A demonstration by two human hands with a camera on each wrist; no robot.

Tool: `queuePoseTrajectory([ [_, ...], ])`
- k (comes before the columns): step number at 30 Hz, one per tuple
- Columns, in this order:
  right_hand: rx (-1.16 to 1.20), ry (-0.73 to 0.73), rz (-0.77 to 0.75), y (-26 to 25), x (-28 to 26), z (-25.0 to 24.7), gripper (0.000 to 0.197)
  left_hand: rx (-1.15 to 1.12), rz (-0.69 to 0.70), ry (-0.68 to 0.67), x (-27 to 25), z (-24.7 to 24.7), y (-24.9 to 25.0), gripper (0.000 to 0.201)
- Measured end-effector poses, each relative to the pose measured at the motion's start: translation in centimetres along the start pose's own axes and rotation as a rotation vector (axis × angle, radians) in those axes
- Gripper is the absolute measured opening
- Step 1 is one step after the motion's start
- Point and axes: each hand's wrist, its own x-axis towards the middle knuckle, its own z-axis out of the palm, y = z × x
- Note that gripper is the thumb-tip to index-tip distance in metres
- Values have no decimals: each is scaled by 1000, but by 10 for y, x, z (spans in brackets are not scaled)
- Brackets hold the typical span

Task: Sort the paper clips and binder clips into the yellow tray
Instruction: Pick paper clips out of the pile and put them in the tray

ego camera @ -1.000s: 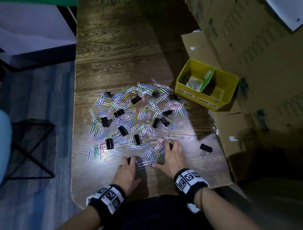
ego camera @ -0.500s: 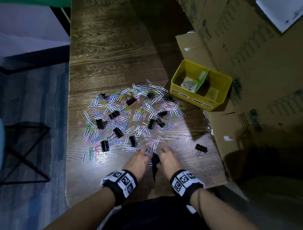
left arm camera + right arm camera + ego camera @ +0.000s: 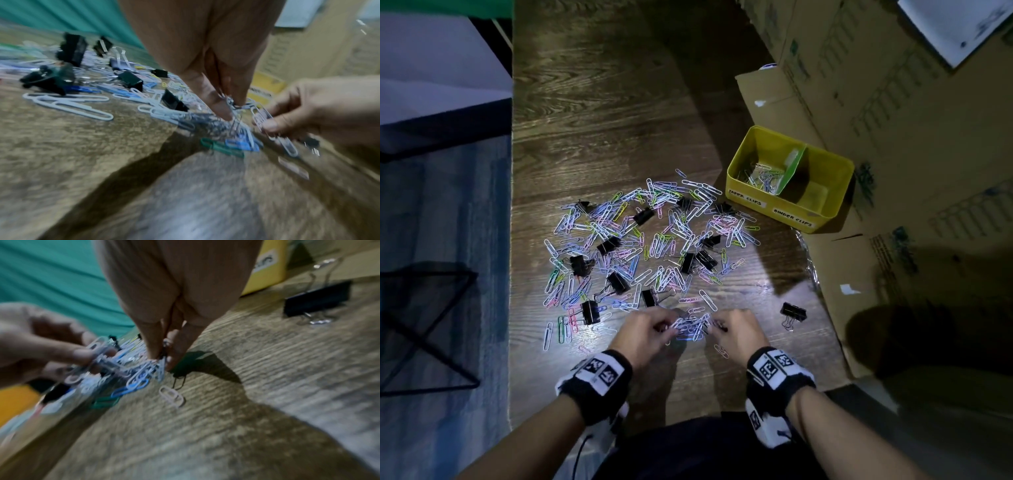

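Together, both hands worked at the near edge of the pile. The left hand (image 3: pixel 650 330) had its fingers curled, and its thumb and fingertips (image 3: pixel 220 107) pinched several paper clips of the small bunch (image 3: pixel 690 329) that lay between the two hands. The right hand (image 3: pixel 736 330) was curled in the same way and pinched the other side of that bunch, with a pale clip (image 3: pixel 265 120) held between thumb and forefinger. Some blue and green clips hung or lay just under the bunch, on the wooden table (image 3: pixel 602 120); both wrist views were blurred, so I could not tell which of them were lifted.

Beyond the hands, the big heap of paper clips (image 3: pixel 654 240) in many colours was spread over the table, with black binder clips (image 3: pixel 618 282) mixed among them. One more binder clip (image 3: pixel 793 311) lay alone to the right of the right hand, apart from the heap. A single pink clip (image 3: pixel 721 350) lay on the table just beside the right wrist.

The yellow tray (image 3: pixel 835 209) stood far to the right, next to flattened cardboard (image 3: pixel 859 274). A green divider (image 3: pixel 792 168) split it in two. The left compartment, labelled for paper clips, held a small number of clips (image 3: pixel 760 176); the right compartment, labelled for binder clips, showed only its yellow floor.
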Motion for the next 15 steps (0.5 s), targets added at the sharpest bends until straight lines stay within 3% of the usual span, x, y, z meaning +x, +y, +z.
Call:
queuePoseTrajectory([
  [3,236,8,-6,1,0,-16,22,-345,-204,0,3,-17,10,15],
  [5,346,62,-58,1,2,-26,17,-505,-237,-5,4,-31,20,16],
  [8,561,116,-74,-5,3,-45,15,-668,-213,-33,14,-59,40,14],
  [15,793,315,-115,-29,6,-109,34,-694,5,-69,82,-114,121,20],
])
